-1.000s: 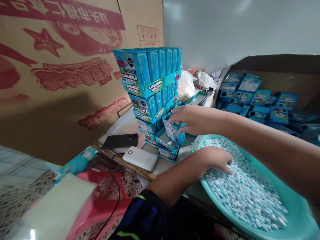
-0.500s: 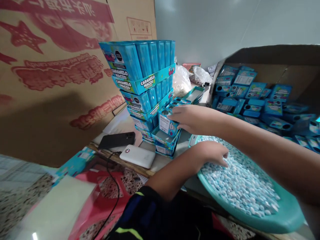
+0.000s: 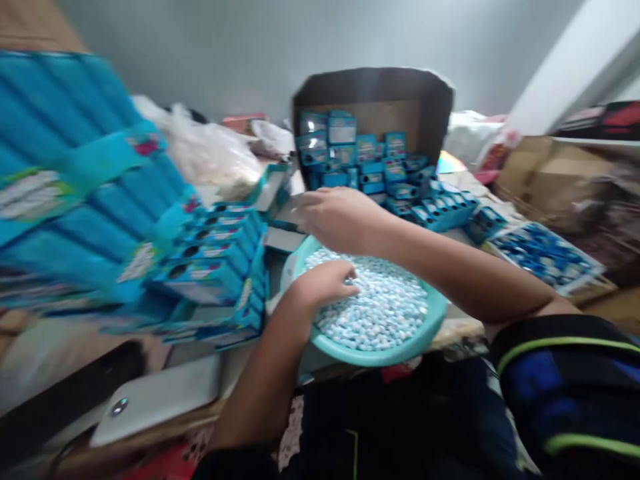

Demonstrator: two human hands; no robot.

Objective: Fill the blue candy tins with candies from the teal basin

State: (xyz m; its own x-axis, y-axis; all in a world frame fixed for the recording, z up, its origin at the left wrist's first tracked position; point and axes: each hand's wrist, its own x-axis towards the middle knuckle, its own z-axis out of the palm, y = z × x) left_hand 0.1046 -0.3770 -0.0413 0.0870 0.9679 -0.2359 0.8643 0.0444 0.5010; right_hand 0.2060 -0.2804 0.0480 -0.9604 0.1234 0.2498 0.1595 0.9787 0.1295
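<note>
My left hand [image 3: 327,288] rests on the small wrapped candies [image 3: 380,307] in a turquoise basin [image 3: 380,358]. Its thumb and fingers are a little apart, and some fingertips are hidden. Over the basin's far left rim hovers my right hand [image 3: 340,217], blurred, fingers stretched out to the left with nothing visible in them. Left of both hands, a row of small blue boxes [image 3: 207,273] with dark round holes stands in a display tray [image 3: 246,308]. A taller stack of filled blue display trays [image 3: 75,180] leans into view at the far left, smeared by motion.
Behind the basin, an open carton [image 3: 373,83] holds many blue boxes. A white tray [image 3: 555,257] of blue pieces lies at right. Clear plastic bags [image 3: 205,147] are at the back. A power bank [image 3: 160,397] and a dark phone [image 3: 75,383] lie by the table edge.
The view has swung right and nearer the basin. My right hand has let go of the small box in the display tray and moved right, above the basin. My left hand remains in the candies.
</note>
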